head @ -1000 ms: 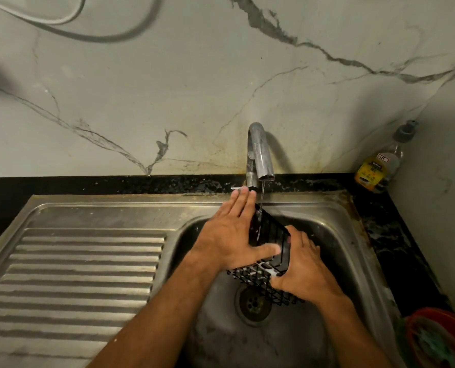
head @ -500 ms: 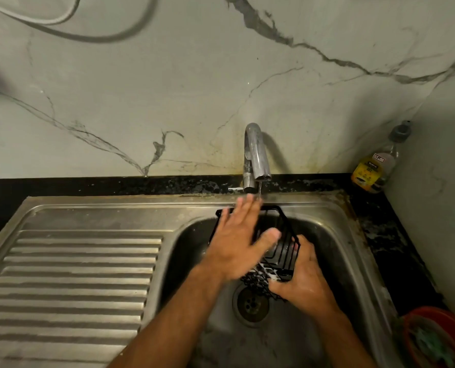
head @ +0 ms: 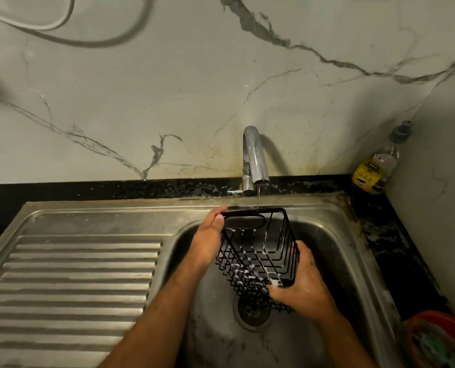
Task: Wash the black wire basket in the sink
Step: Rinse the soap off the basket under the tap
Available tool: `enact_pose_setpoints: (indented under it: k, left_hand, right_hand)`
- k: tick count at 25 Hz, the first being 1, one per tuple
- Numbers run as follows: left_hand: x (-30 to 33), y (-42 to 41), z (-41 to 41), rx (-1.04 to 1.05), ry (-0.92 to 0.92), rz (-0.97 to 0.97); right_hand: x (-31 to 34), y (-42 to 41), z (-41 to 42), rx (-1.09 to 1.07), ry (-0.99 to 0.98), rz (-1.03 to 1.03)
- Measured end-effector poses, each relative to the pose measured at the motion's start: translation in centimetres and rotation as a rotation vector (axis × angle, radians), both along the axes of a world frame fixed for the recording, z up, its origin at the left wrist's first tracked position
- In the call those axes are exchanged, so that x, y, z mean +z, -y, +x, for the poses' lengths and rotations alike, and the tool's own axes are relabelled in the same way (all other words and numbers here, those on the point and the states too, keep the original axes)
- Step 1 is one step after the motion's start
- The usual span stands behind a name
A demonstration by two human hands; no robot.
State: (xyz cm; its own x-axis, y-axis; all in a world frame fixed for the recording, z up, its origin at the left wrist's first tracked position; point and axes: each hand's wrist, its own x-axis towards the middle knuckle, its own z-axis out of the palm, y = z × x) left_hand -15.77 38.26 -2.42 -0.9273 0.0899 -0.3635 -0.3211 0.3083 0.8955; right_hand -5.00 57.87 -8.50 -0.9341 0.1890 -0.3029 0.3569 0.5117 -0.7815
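Rinsing the soapy basket under a thin stream

Going left to right. Draining board (head: 69, 274) sits bare of dishes on the left of the sink (head: 335, 235). My left hand (head: 207, 240) grips the far left corner of the black wire basket (head: 258, 256), fingers curled over the top rim, thumb alongside. I'm holding it there to tilt the open mouth up toward the tap (head: 254, 158), so the thin water stream (head: 258, 197) lands on the rim and runs down through the wires. The basket is held over the basin, above the drain (head: 251, 310), not resting on the bottom as far as I can tell. Nothing inside it, only white suds clinging to the lower wires, so I'd judge it's rinse stage, not finished. My right hand (head: 300, 285) clasps the near right end, fingers wrapped under, steadying the weight. Far right: soap bottle (head: 375, 166) in the counter corner, low yellowish liquid. Red tub (head: 439, 341) at the bottom right edge holds something green, too blurred to name.
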Motion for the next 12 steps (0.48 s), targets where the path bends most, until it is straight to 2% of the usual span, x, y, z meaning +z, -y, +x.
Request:
enact_pose_setpoints:
  k: [2, 4, 8, 12]
  left_hand:
    - [0.6, 0.0, -0.3, -0.183, -0.161, -0.229]
    - [1.5, -0.1, -1.1, -0.264, -0.156, -0.282]
    - [2.6, 0.3, -1.9, -0.287, 0.05, -0.095]
    - [3.0, 0.3, -1.9, -0.099, 0.178, 0.036]
  right_hand:
    - [0.0, -0.2, -0.7, 0.058, -0.003, 0.013]
    - [0.3, -0.3, -1.2, 0.113, 0.008, 0.025]
    - [0.6, -0.9, -1.9, 0.144, 0.068, -0.02]
    - [1.0, -0.2, -3.0, 0.046, 0.03, 0.001]
